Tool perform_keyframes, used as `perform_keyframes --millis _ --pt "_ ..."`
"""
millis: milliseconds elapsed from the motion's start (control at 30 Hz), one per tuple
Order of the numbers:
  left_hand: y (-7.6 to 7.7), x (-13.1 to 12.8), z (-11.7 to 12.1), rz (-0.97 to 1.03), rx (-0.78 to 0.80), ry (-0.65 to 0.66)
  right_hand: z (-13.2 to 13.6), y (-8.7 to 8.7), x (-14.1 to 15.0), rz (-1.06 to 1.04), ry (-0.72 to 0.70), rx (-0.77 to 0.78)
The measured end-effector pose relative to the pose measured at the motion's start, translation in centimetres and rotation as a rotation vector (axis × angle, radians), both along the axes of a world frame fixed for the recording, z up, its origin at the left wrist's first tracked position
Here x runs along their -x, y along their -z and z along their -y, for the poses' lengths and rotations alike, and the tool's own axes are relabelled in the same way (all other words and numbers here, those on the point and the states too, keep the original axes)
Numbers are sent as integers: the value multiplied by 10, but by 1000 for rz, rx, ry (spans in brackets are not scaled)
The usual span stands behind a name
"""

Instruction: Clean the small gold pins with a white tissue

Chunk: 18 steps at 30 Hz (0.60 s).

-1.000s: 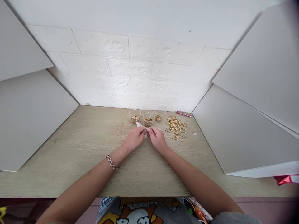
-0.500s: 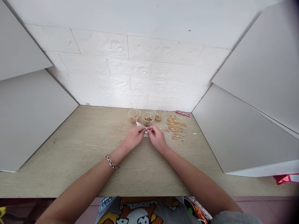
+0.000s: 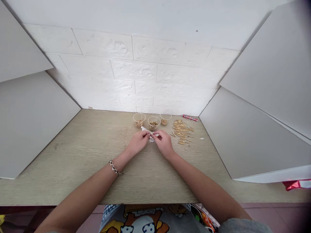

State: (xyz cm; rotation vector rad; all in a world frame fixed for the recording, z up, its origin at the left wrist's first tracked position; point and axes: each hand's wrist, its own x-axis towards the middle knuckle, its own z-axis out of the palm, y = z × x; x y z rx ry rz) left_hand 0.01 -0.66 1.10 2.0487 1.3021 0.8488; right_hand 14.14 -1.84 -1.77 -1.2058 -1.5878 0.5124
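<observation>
Over a crumpled white tissue, my left hand and my right hand meet with fingertips nearly touching. Both are closed in a pinch; whatever lies between the fingers is too small to make out. Just behind them stands a clear plastic cup holding small gold pieces. Two more clear cups flank it: the left cup holds paler gold pieces, the right cup a small amount of similar ones. To the right of my right hand lies a pile of thin gold rods.
A red wrapped stick lies against the back wall. Tiny brown specks are scattered left of the cups, and a white scrap lies right of the rods. Grey panels close off both sides of the table.
My fingertips have shifted slightly against each other over the tissue. The whole view has moved a little; the cups and rods stay in place.
</observation>
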Motion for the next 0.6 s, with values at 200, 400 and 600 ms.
perform_keyframes --millis 200,400,600 --pt "-1 -1 2 -15 -8 0 -1 0 0 14 -23 22" --pt "-2 -1 2 -10 -5 7 -1 -1 0 11 -73 10" --pt "-3 -1 3 -17 -16 29 -2 -2 -1 -39 -58 32"
